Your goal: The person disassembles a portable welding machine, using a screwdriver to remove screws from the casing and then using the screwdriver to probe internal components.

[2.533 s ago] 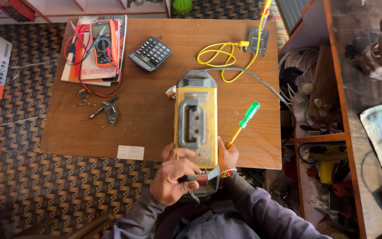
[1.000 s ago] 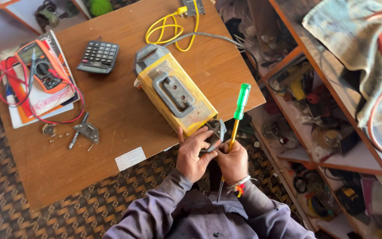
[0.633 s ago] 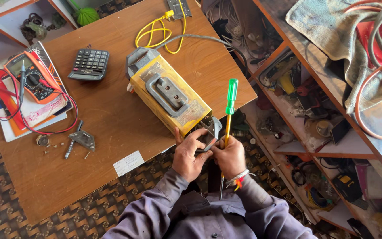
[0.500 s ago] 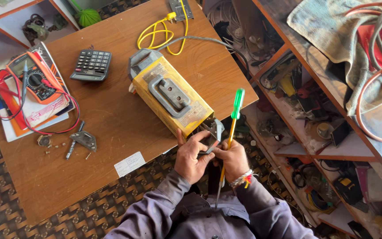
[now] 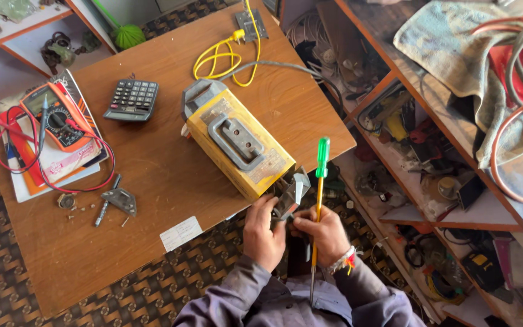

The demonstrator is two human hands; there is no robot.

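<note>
Head view: your left hand (image 5: 263,233) grips grey end plate (image 5: 292,192) at yellow box's (image 5: 237,145) near end, table (image 5: 152,181) edge. Your right hand (image 5: 322,233) closed around green screwdriver (image 5: 319,194), also touching plate.

You look down on a wooden table (image 5: 171,175) with a plain brown top, standing on a carpet (image 5: 7,303) that has a dark checked pattern in brown and cream. At your right there is a wooden shelf unit (image 5: 407,91) with several open levels, full of cables and small tools. At the upper left you see a pale shelf (image 5: 25,36). Bright daylight falls on the right side.
</note>
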